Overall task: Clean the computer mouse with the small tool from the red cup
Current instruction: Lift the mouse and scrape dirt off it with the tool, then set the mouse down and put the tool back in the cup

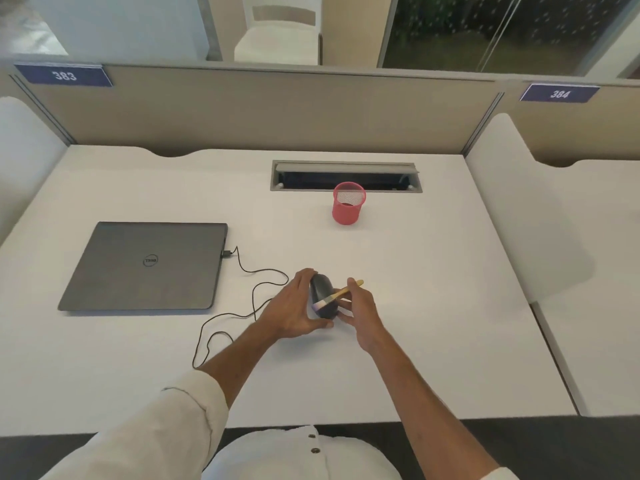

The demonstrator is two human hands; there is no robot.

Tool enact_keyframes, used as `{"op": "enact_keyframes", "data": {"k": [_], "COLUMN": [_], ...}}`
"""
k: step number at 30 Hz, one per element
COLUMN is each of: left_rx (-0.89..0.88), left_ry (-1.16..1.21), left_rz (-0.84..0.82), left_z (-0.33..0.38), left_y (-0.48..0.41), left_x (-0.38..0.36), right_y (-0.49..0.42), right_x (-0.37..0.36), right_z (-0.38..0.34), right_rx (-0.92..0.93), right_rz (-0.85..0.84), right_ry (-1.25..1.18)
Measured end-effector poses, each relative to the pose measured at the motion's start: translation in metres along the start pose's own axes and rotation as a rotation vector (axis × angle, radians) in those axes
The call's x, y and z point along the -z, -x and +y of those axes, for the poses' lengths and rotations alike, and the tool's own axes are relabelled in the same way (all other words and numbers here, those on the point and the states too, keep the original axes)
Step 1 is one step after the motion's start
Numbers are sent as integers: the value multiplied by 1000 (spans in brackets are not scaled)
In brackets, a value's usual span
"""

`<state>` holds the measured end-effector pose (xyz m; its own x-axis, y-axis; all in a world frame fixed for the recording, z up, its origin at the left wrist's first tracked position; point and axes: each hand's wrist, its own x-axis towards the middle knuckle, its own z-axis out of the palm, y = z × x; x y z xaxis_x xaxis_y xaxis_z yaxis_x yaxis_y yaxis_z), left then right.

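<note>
red mesh cup (348, 204) stands upright, nothing visible inside it.

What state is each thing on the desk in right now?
Dell laptop: closed, mouse cable plugged in.
Computer mouse: tilted up, gripped by left hand.
Small brush: pinched by right hand, bristles on the mouse.
Red mesh cup: upright, looks empty.
Desk cable hatch: lid open.

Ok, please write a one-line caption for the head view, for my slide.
Left hand steadies the wired mouse while the right hand holds a small brush on it; red cup stands behind.
</note>
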<state>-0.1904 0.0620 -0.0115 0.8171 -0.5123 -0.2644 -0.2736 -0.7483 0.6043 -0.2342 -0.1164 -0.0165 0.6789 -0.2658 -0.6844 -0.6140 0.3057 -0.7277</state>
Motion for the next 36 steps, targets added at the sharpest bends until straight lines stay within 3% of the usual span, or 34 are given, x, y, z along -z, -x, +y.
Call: {"op": "enact_keyframes", "data": {"k": [26, 32, 36], "left_rx": [-21, -16, -26], "left_ry": [-370, -300, -151], "left_rz": [-86, -107, 68], "left_z": [-19, -21, -19], "left_y": [-10, -10, -8], "left_x": [-11, -7, 1], "right_y": [-14, -17, -21], "right_x": [16, 26, 38], "right_z": [5, 6, -3], "right_rx": [-20, -32, 17], "right_rz": [15, 38, 116], "right_ry": [116, 85, 19]}}
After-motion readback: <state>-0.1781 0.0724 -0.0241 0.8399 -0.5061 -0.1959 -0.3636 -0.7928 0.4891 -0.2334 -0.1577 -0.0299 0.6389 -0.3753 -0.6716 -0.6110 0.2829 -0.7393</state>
